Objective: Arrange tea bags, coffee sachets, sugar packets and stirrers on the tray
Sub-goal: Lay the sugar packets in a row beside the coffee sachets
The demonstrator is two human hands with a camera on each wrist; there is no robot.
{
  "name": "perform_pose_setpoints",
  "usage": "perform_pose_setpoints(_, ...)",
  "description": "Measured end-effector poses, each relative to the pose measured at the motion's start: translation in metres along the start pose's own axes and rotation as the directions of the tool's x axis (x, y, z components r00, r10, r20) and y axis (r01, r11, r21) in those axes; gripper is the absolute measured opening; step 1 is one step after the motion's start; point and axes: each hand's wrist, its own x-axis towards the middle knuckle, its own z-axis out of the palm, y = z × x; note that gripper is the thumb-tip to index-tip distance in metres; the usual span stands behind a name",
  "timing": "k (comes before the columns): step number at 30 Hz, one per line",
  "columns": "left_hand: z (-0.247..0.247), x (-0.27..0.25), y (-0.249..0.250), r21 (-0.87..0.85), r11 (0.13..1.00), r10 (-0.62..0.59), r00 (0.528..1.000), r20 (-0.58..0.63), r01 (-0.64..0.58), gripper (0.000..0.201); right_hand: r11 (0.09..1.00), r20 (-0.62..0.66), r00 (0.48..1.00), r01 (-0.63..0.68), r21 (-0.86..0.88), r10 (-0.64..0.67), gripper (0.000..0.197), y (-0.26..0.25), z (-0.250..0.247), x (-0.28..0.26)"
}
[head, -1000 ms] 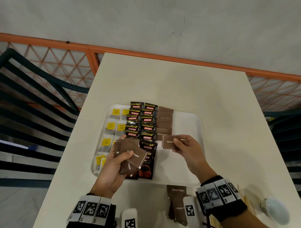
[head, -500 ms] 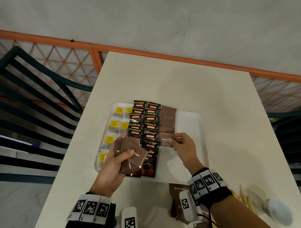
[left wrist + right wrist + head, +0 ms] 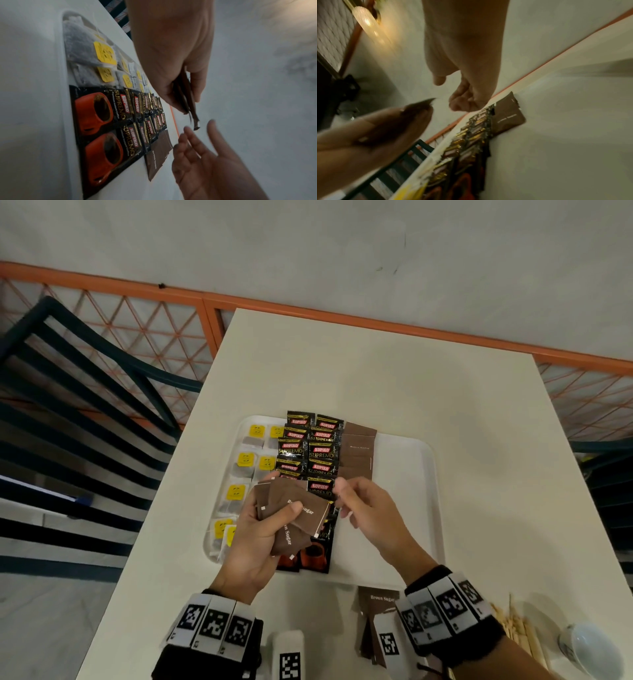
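Note:
A white tray [image 3: 411, 508] holds yellow-tagged tea bags [image 3: 246, 463] on its left, two columns of black Kopiko coffee sachets [image 3: 322, 453] in the middle, and a column of brown sugar packets [image 3: 358, 453] beside them. My left hand [image 3: 274, 508] grips a fan of brown sugar packets [image 3: 301, 508] above the near coffee sachets. My right hand [image 3: 342, 498] hovers just right of that fan, holding nothing, fingers loosely bent. In the left wrist view the right hand [image 3: 197, 136] shows a bare palm below the held packets [image 3: 190, 105].
More brown sugar packets [image 3: 376, 604] lie on the table in front of the tray. Wooden stirrers [image 3: 520, 628] and a white cup [image 3: 589, 648] sit at the near right. A dark chair [image 3: 85, 392] stands to the left and an orange railing [image 3: 308, 313] runs behind.
The right hand set its brown sugar packet down in the tray's sugar column and came back left to the fan, now holding nothing. The left hand stayed put.

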Motion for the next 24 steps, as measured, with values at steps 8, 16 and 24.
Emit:
perform_pose_setpoints(8, 0.003, 0.000, -0.002, -0.036, 0.999, -0.017, 0.998, 0.055, 0.019, 0.081, 0.992, 0.186, 0.982, -0.043, 0.116, 0.021, 0.019, -0.011, 0.005, -0.012)
perform_pose_setpoints(16, -0.003, 0.000, 0.000, -0.046, 0.997, -0.060, 0.998, 0.036, 0.062, 0.036, 0.987, 0.125, 0.992, -0.035, 0.156, 0.015, 0.019, -0.004, -0.006, -0.008)
perform_pose_setpoints(24, -0.009, -0.005, 0.004, -0.111, 0.985, -0.125, 0.991, 0.051, 0.130, 0.044, 0.996, -0.212, 0.974, -0.063, 0.068, 0.076, 0.014, 0.031, -0.047, 0.003)
